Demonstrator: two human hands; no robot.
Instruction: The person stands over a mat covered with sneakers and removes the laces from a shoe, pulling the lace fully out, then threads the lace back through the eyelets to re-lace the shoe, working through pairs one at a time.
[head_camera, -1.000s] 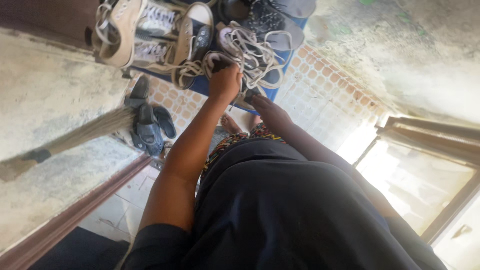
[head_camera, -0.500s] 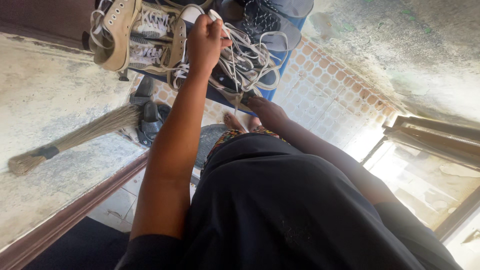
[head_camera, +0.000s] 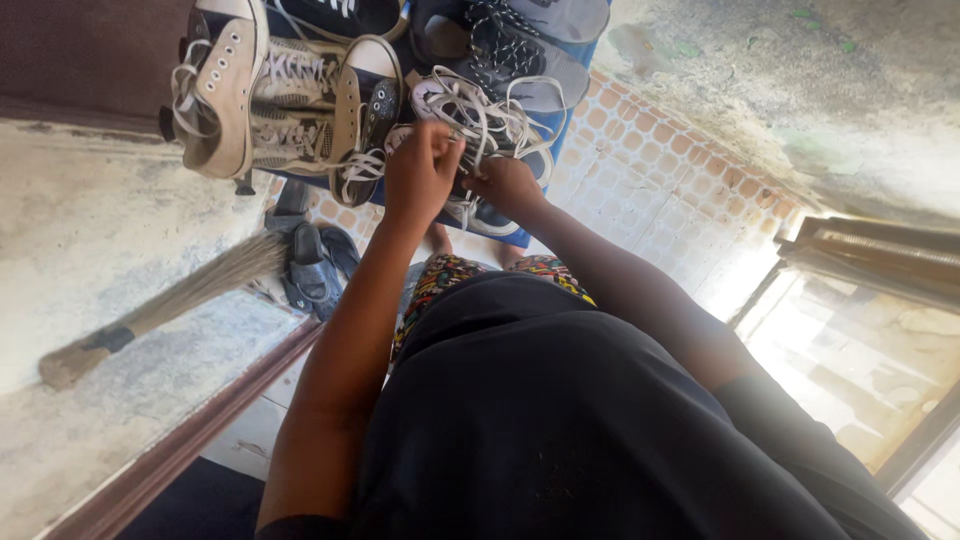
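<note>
The dark sneaker with the white laces sits at the near edge of the blue surface, at about twelve o'clock from your body, and both of your hands are on it. Your left hand is closed, fingers pinched on a strand of lace at the upper part of the shoe; your right hand is closed over the shoe's side and lace just to the three o'clock of the left, the two hands almost touching. My judgement: the lacing is under way and unfinished, since loose loops lie bunched above your knuckles and no tied bow is visible; how many eyelets are threaded cannot be told from here. At ten o'clock of the hands stand beige high-top sneakers, laced, one tipped on its side. At one o'clock lie dark shoes with speckled laces. Below the blue surface, at eight o'clock, dark sandals rest on the patterned tile floor, and a straw broom lies on the concrete ledge. The neighbouring shoes' loose laces crowd your working space and could tangle with yours.
</note>
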